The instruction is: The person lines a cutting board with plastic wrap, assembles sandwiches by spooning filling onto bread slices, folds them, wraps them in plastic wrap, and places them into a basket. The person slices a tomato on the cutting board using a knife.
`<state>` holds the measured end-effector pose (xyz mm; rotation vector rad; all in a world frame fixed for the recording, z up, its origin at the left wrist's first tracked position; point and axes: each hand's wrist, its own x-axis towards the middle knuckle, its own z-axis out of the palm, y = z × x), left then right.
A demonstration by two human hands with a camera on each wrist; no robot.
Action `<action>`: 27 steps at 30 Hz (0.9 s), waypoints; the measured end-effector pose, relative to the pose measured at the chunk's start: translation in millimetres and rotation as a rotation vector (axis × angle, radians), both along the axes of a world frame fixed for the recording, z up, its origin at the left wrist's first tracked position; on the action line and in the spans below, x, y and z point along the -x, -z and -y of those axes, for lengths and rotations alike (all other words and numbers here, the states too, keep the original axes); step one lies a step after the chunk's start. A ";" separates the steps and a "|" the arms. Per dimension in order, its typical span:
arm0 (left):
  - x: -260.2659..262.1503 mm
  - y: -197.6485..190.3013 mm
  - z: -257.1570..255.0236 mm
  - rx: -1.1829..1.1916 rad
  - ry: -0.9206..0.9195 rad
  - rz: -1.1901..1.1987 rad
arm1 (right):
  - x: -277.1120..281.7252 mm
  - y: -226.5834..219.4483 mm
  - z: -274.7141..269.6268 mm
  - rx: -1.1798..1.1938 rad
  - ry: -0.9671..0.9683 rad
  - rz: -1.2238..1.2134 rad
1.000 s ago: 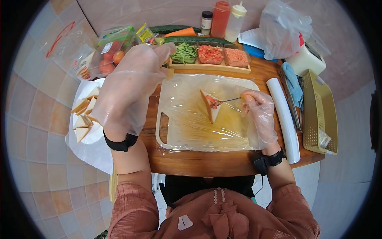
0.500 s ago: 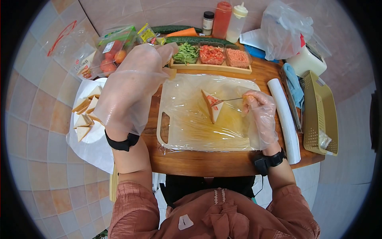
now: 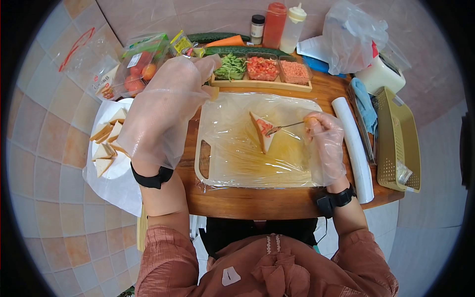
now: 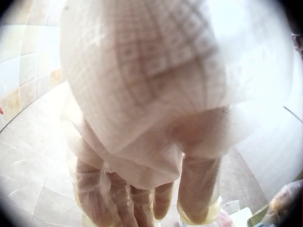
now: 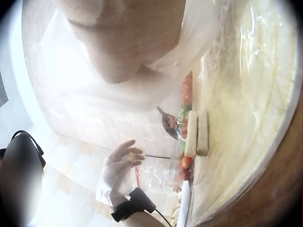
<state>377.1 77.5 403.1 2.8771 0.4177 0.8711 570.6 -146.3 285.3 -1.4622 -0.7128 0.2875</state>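
Note:
My right hand (image 3: pixel 324 136), in a clear plastic glove, pinches the handle of a spoon (image 3: pixel 289 125). The spoon's bowl lies over a small triangle of white bread (image 3: pixel 268 143) with a brown crust, dotted with red diced bits (image 3: pixel 262 123). From the right wrist view, the spoon (image 5: pixel 170 125) carries some reddish bits, and the bread (image 5: pixel 191 135) shows two layers. The bread sits on a white cutting board (image 3: pixel 217 168) wrapped in cling film. My gloved left hand (image 3: pixel 166 101) is raised left of the board, its fingers (image 4: pixel 198 189) hanging loosely with nothing visible in them.
Behind the board, a wooden tray (image 3: pixel 262 85) holds tubs of green shreds, red dice and orange bits. Bread triangles rest on a white plate (image 3: pixel 118 153) at left. A white roll (image 3: pixel 354 153) and a perforated basket (image 3: pixel 401 143) stand at right; sauce bottles (image 3: pixel 274 24) stand behind.
The spoon has shifted and turned a little over the bread. The heap of red bits has left its bowl and is spread across the bread's upper part. The left hand stays almost still.

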 end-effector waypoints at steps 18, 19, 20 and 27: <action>-4.9 -4.9 -14.7 0.202 -0.018 -0.035 | -23.0 -36.8 -11.5 -0.005 0.109 0.061; -3.8 -10.0 -12.0 0.244 -0.037 -0.067 | -26.3 -45.5 -17.2 0.030 0.114 0.129; -2.2 -13.9 -9.9 0.286 -0.056 -0.100 | -33.1 -50.3 -25.0 0.030 0.115 0.137; 14.1 -9.7 -16.8 0.234 0.007 0.007 | -78.2 -42.9 -95.6 -0.030 0.163 0.215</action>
